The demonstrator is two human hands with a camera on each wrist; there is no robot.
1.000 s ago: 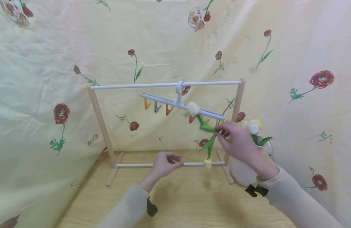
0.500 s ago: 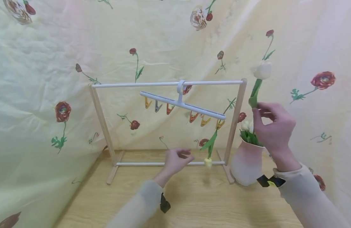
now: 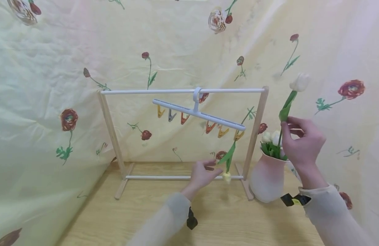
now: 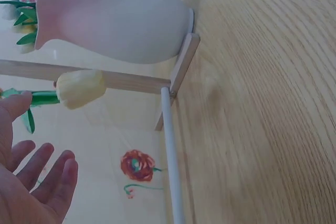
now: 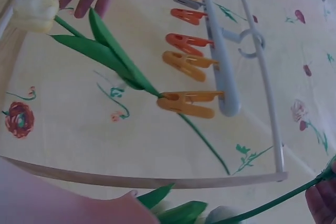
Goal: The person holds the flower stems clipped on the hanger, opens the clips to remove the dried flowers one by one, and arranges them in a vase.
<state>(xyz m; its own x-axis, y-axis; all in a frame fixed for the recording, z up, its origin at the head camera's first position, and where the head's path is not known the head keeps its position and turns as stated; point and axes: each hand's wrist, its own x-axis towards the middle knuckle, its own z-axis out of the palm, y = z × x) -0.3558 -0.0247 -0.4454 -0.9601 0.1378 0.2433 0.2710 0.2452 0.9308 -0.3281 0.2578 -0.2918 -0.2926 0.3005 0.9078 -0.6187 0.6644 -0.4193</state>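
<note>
My right hand point(image 3: 304, 143) pinches a white tulip point(image 3: 300, 82) by its green stem, bloom up. Below the fingers its stem point(image 5: 273, 203) runs down to the mouth of the pink and white vase point(image 3: 267, 179), where its lower end is lost among other tulips. A pale yellow tulip point(image 3: 227, 177) hangs head down from the yellow clip point(image 3: 239, 135) at the hanger's right end. Beside that bloom is my left hand point(image 3: 205, 176), fingers spread and relaxed, holding nothing; in the left wrist view a fingertip overlaps the tulip's green part.
A pale blue hanger point(image 3: 177, 106) with several coloured clips tilts down to the right from the top bar point(image 3: 146, 92) of a wooden-sided rack. The rack's lower white bar point(image 3: 155, 177) runs close above the wooden table point(image 3: 140, 212). Flower-printed cloth surrounds everything.
My right hand has carried the white tulip from in front of the hanger to above the vase, turning it upright. My left hand has moved right to the hanging yellow tulip.
</note>
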